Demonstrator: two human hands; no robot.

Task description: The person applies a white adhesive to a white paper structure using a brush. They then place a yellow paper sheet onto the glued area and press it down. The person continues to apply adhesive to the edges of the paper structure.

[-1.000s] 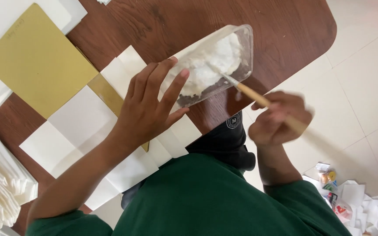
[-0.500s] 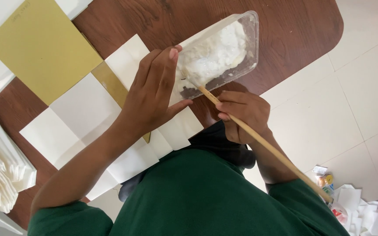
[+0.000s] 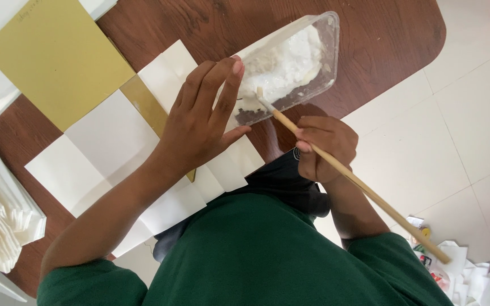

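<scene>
Hands: two | left hand (image 3: pixel 199 122) steadies one tray (image 3: pixel 290 65) | right hand (image 3: pixel 325 146) grips one stick (image 3: pixel 358 184)

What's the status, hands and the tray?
Left hand steadies clear tray. Right hand grips wooden stick, tip in white paste. Nothing in the way.

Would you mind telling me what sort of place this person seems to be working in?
Probably a craft or paper-work spot indoors: a dark wooden table on a pale tiled floor, spread with white paper sheets, a yellow card and a clear plastic tray of white paste.
</scene>
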